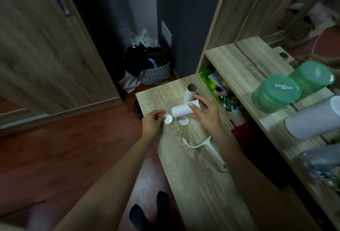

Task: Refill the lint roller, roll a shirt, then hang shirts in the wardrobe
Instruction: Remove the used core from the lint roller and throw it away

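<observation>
White paper refill roll [182, 110] lies on the wood-grain tabletop [193, 184], steadied by the right hand [206, 112], fingers loosely curled over it. Left hand [152, 122] pinches the white round end cap [168, 120]. Cap is best aligned squarely with the roll's near-left opening before being pressed in. White plastic roller handle [211, 151] lies nearer, untouched.

On the wooden tabletop [184, 166]: right hand [204, 112] gripping a white refill roll [182, 110] lying on its side, left hand [152, 123] pinching a round white end cap [168, 120] — a second cap [184, 121] flat just beside. Farther back, an empty cardboard tube [190, 91]. Nearer, the bare roller handle [207, 150] — untouched.
</observation>
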`<act>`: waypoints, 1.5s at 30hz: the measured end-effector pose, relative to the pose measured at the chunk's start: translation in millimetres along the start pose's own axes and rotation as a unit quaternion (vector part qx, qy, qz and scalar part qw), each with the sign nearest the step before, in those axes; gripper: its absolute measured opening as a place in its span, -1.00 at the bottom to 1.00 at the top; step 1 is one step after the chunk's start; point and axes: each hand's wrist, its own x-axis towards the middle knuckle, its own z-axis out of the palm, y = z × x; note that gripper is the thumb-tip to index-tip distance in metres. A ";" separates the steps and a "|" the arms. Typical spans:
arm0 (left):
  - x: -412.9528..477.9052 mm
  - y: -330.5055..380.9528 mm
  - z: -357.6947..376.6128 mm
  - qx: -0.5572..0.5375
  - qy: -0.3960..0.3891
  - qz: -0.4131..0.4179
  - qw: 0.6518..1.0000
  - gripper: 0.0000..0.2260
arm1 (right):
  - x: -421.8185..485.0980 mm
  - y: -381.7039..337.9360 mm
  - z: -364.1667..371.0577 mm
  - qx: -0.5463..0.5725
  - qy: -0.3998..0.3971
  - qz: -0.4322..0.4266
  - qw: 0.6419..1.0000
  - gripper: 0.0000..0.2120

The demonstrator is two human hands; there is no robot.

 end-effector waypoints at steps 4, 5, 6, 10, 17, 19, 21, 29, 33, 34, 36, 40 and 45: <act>-2.9 9.9 -4.8 -0.024 0.010 0.020 0.999 -0.77 | 2.8 2.9 -3.0 0.043 0.003 0.020 0.999 -0.63; -4.5 17.1 -7.5 -0.052 0.011 0.021 0.998 -0.76 | 3.7 3.0 -3.7 0.059 0.004 0.025 0.998 -0.63; -5.5 24.2 -10.5 -0.089 0.004 0.022 0.996 -0.74 | 4.6 2.3 -3.7 0.076 0.004 0.030 0.997 -0.62; -11.1 49.8 -29.7 -0.271 -0.101 -0.011 0.957 -0.65 | 9.9 -7.0 7.3 0.118 -0.014 0.023 0.993 -0.62; 0.2 64.9 -72.8 -0.316 -0.092 0.000 0.944 -0.69 | 28.7 -25.0 65.5 0.148 -0.058 0.017 0.987 -0.66; 11.4 59.5 -88.6 -0.313 -0.077 0.005 0.947 -0.71 | 36.4 -25.8 84.3 0.146 -0.074 0.016 0.986 -0.67; 25.4 51.6 -105.9 -0.313 -0.048 0.006 0.948 -0.71 | 48.3 -22.6 103.3 0.132 -0.090 0.019 0.987 -0.68; 131.6 -20.7 -156.3 -0.301 0.077 -0.060 0.949 -0.72 | 154.0 45.3 170.0 -0.382 -0.087 -0.121 0.912 -0.50; 198.4 -68.1 -154.3 -0.290 0.057 -0.106 0.950 -0.74 | 194.9 68.0 190.4 -0.551 -0.120 -0.097 0.820 -0.36; 214.4 -79.4 -152.1 -0.286 0.048 -0.119 0.950 -0.74 | 201.1 70.0 194.1 -0.568 -0.119 -0.097 0.808 -0.35; 243.4 -102.2 -146.3 -0.269 0.025 -0.137 0.953 -0.73 | 209.6 69.5 200.5 -0.591 -0.115 -0.091 0.793 -0.35; 289.0 -152.8 -130.4 -0.197 -0.020 -0.179 0.964 -0.73 | 214.3 72.2 205.4 -0.613 -0.109 -0.080 0.779 -0.43; 328.2 -204.9 -100.8 -0.088 -0.063 -0.202 0.973 -0.65 | 212.1 69.5 204.8 -0.603 -0.090 -0.081 0.788 -0.53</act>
